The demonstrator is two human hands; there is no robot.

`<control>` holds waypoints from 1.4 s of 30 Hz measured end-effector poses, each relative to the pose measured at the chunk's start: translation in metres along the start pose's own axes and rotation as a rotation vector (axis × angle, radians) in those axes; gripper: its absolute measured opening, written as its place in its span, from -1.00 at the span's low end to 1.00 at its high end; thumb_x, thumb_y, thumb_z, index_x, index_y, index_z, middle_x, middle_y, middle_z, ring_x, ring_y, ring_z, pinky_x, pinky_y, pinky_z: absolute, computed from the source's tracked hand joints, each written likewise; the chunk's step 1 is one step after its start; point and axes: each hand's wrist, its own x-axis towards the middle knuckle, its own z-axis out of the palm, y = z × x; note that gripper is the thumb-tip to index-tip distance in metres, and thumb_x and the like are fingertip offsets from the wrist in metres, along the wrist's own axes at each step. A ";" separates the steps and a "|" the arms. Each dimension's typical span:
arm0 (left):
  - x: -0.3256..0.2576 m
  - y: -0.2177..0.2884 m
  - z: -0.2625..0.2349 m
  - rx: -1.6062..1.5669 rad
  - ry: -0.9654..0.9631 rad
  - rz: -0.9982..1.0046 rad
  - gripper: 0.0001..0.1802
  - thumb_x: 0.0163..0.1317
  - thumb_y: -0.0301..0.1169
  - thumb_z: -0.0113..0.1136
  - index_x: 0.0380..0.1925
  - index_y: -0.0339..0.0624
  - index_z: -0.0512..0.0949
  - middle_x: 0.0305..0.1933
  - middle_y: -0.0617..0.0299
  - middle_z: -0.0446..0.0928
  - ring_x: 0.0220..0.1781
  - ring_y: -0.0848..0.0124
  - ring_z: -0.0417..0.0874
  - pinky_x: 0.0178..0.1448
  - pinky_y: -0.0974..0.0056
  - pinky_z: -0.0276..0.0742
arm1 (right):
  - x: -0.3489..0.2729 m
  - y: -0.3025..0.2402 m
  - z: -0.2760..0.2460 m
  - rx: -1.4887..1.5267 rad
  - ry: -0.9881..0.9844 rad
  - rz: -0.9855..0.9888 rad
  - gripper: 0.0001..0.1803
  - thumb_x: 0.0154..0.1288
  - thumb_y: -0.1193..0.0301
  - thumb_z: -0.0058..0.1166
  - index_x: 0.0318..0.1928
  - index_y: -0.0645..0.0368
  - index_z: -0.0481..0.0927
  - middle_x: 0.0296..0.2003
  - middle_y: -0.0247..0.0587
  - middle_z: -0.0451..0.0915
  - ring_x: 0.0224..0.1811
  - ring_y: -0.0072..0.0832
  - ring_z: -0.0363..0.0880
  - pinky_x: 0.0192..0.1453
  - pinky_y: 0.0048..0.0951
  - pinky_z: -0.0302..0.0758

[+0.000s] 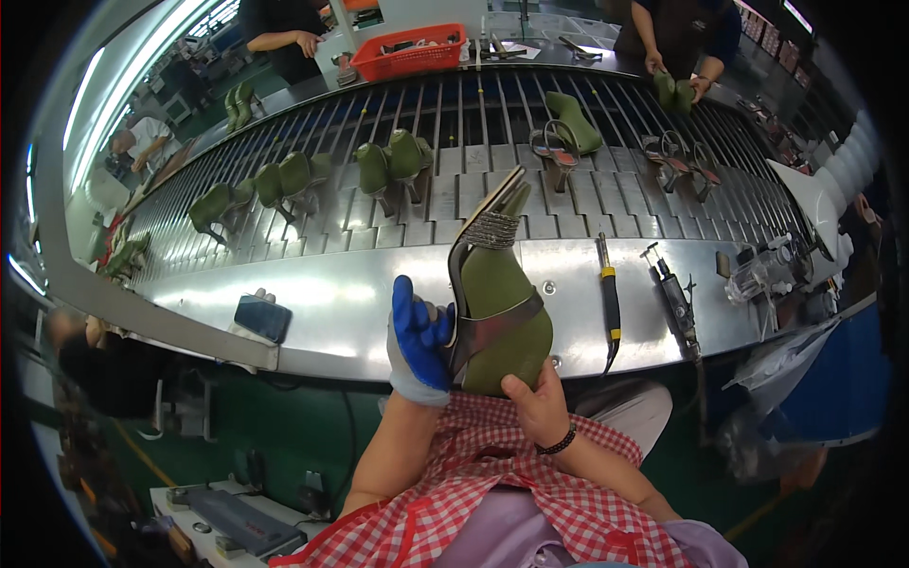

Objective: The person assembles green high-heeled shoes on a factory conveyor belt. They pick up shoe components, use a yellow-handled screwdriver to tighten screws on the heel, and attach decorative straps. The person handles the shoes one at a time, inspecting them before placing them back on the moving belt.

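A high-heeled sandal (490, 230) with a glittery toe band and a dark ankle strap sits on a green shoe last (502, 284), held toe up in front of me. My left hand (419, 346), in a blue and grey glove, is closed round the sandal's back, where the heel is mostly hidden. Bare apart from a dark bracelet at the wrist, my right hand (540, 402) grips the wide lower end of the last, thumb on its near face. On the metal bench to the right lies a yellow-and-black handled tool (612, 303).
Beyond the bench edge (369, 275), a slatted conveyor carries several sandals on green lasts (372, 168) and a loose sandal (557, 147). A phone (262, 318) lies left; a corded tool (676, 298) lies right. A red basket (407, 52) and co-workers' hands (696, 85) are across.
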 end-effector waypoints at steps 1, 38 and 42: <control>0.000 -0.001 0.001 0.021 0.002 0.045 -0.49 0.47 -0.11 -0.13 -0.72 0.15 0.10 -0.79 0.48 -0.03 -0.76 0.63 0.03 -0.60 0.50 0.14 | -0.002 0.002 0.004 0.014 0.011 0.013 -0.36 0.29 0.38 0.21 0.28 0.28 0.22 0.13 -0.18 0.41 0.18 -0.49 0.37 0.29 -0.42 0.29; 0.012 0.008 -0.042 -0.019 0.069 -0.366 -0.41 0.37 -0.11 0.09 -0.81 0.20 0.06 -0.83 0.48 -0.02 -0.76 0.58 0.03 -0.65 0.45 0.06 | -0.013 -0.009 0.006 0.394 -0.260 0.428 -0.39 0.14 0.50 0.10 0.24 0.33 0.33 0.13 -0.11 0.49 0.17 -0.37 0.47 0.26 -0.32 0.41; 0.027 0.008 -0.050 -0.006 0.053 -0.432 -0.39 0.37 -0.11 0.09 -0.81 0.19 0.03 -0.83 0.49 -0.03 -0.76 0.58 0.02 -0.64 0.42 0.04 | -0.011 -0.006 0.009 0.418 -0.213 0.472 -0.40 0.14 0.51 0.09 0.24 0.32 0.33 0.13 -0.11 0.49 0.17 -0.36 0.48 0.26 -0.31 0.40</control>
